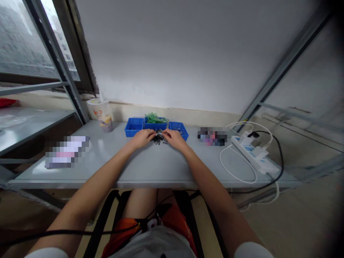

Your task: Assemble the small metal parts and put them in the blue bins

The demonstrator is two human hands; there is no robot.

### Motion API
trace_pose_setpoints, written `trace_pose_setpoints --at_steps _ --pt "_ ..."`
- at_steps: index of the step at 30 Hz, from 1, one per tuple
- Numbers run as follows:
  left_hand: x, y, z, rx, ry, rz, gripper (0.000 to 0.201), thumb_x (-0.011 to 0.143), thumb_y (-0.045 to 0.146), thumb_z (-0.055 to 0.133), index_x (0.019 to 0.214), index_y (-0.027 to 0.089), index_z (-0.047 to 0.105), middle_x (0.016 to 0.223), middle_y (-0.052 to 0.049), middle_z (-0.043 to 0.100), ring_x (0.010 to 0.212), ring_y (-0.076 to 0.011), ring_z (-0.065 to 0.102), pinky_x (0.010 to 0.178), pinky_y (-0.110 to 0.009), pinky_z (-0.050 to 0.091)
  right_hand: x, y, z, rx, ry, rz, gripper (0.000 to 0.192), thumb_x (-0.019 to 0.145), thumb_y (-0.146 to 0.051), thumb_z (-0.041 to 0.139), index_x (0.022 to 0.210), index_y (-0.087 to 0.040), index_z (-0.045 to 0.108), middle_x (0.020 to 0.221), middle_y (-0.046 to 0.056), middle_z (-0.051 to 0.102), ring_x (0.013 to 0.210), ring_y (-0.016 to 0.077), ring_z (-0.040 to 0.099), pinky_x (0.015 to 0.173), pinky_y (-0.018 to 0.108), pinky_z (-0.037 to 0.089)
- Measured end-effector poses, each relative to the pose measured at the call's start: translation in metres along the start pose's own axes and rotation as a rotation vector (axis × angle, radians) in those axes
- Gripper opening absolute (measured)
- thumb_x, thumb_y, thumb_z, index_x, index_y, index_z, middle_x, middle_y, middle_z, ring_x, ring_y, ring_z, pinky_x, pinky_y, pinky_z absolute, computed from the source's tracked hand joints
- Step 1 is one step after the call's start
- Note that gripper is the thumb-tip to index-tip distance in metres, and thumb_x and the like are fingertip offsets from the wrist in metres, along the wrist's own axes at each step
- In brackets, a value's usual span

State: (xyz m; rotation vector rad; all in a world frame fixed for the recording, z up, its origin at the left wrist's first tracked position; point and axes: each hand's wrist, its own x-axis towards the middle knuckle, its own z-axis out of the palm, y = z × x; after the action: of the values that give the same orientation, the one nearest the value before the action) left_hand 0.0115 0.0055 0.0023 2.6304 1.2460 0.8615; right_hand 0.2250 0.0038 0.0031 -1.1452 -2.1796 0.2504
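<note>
Over a small pile of thin dark, screw-like pieces (159, 140), my two hands face each other with fingertips close together. My left hand (143, 138) is closed in a pinch at the left side of the pile. On the right side, my right hand (174, 138) is pinched too. Thin silvery pieces (159, 132) show between the fingertips of both hands, too small to name surely. Just behind are a left blue bin (134, 133), a middle blue bin (155, 126) with green plastic packets (152, 118), and a right blue bin (185, 135) holding thin silvery pieces, partly hidden by my right hand.
A drink cup (103, 116) with a straw stands at the back left. A blurred flat phone-like object (67, 152) lies at the left, another blurred item (212, 136) at the right. A white power strip (254, 156) with plugs and loose cables occupies the desk's right end.
</note>
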Motion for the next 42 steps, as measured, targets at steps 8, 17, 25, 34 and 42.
trace_pose_setpoints --at_steps 8,17,25,34,42 --pt "0.002 -0.004 0.001 0.033 0.124 -0.034 0.022 0.091 0.033 0.052 0.092 0.018 0.069 0.087 -0.006 0.067 0.082 -0.0194 0.059 0.072 -0.029 0.043 0.000 0.000 0.002 0.013 -0.033 -0.011 0.018 0.090 -0.028 0.051 0.092 -0.019 0.066 0.077 0.002 0.067 0.065 0.0115 0.055 0.063 0.022 0.035" --pt "0.003 0.001 0.001 -0.013 0.150 0.026 0.018 0.090 0.030 0.055 0.088 0.017 0.068 0.085 -0.005 0.066 0.082 -0.0183 0.058 0.075 -0.030 0.043 -0.001 -0.003 0.004 -0.002 -0.081 0.001 0.016 0.089 -0.025 0.052 0.090 -0.018 0.066 0.074 0.001 0.065 0.064 0.0113 0.053 0.062 0.022 0.034" --pt "0.002 0.003 0.006 -0.043 0.166 0.141 0.018 0.091 0.030 0.055 0.089 0.018 0.068 0.087 -0.005 0.066 0.086 -0.0184 0.057 0.077 -0.030 0.044 -0.003 -0.006 0.011 0.012 -0.158 -0.071 0.017 0.089 -0.023 0.050 0.087 -0.017 0.065 0.072 0.000 0.062 0.064 0.0108 0.052 0.061 0.021 0.032" --pt "0.003 -0.003 0.002 -0.002 0.168 0.012 0.019 0.091 0.029 0.053 0.091 0.017 0.069 0.089 -0.006 0.066 0.086 -0.0192 0.058 0.079 -0.031 0.044 0.001 0.001 0.001 0.005 0.002 0.009 0.016 0.088 -0.027 0.053 0.091 -0.019 0.067 0.076 0.002 0.067 0.066 0.0118 0.055 0.063 0.022 0.036" --pt "0.003 -0.005 0.011 -0.013 -0.088 0.034 0.017 0.088 0.022 0.054 0.092 0.018 0.069 0.091 -0.006 0.069 0.082 -0.0180 0.061 0.071 -0.026 0.043 -0.001 -0.008 0.004 0.042 0.074 -0.057 0.018 0.087 -0.028 0.052 0.091 -0.018 0.067 0.075 0.002 0.067 0.063 0.0113 0.055 0.063 0.021 0.038"
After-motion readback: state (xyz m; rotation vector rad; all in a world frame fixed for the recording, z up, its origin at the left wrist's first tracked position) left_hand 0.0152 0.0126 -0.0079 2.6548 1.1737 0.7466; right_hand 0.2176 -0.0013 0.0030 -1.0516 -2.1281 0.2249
